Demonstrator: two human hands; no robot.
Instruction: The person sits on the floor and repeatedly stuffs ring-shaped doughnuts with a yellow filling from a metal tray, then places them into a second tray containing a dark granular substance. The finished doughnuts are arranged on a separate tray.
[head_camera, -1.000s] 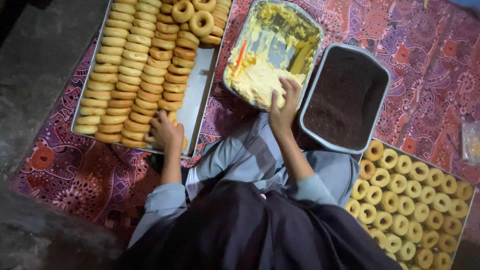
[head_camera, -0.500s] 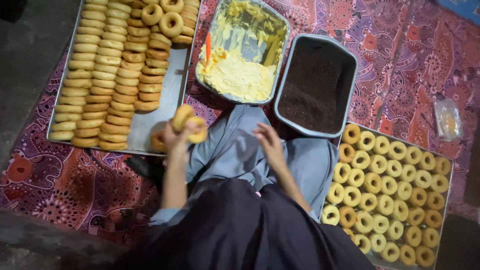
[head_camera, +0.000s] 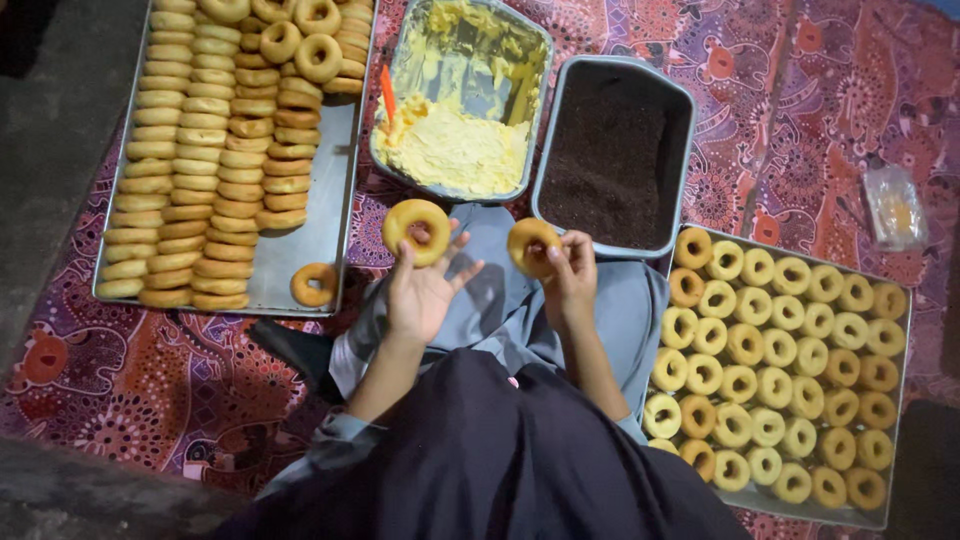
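Only had the head view to go on. The left hand (head_camera: 420, 290) was up with fingers spread, and a plain donut half (head_camera: 417, 230) rested on its fingertips. The right hand (head_camera: 568, 275) was pinching a second donut half (head_camera: 531, 245) between thumb and fingers, just beside the first but not touching it. Both pieces sat over the lap, just below the tub of yellow cream (head_camera: 455, 150) and the tub of dark sprinkles (head_camera: 612, 150). Off to the left I saw the metal tray (head_camera: 320, 215) stacked with rows of plain donuts, one loose donut (head_camera: 314, 284) near its front edge. To the right was another tray (head_camera: 880, 300) packed with filled donuts, all on a patterned cloth (head_camera: 820, 90).
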